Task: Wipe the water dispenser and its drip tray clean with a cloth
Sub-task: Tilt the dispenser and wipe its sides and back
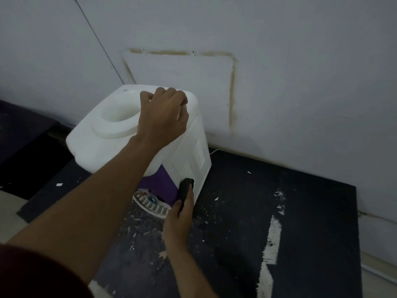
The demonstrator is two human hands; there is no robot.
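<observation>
closest to me, a dark red sleeve (32,274) covers the upper part of the left arm, low in the corner. the right hand (178,220) comes up from below, its fingers (189,197) stretched along a dark cloth (185,187) with the thumb tucked round the other side, so the cloth is pinched and its balled end sticks out past the fingertips. that end is pressed against the bottom front corner of the water dispenser (103,145), on its vented side panel. just left of those fingers lies the white slatted drip tray (151,206), at the foot of the purple front; red and blue bits show above it, too blurred to name. everything stands on a dark board (236,233), scuffed and flecked white, with a long pale scrape (271,239) well to the right of the fingers. further off, the left hand (163,112) sits on top of the white dispenser, fingers curled over its far upper edge and gripping it, just right of the round bottle well. beyond those knuckles the grey wall carries a brownish stain outline (232,93).
</observation>
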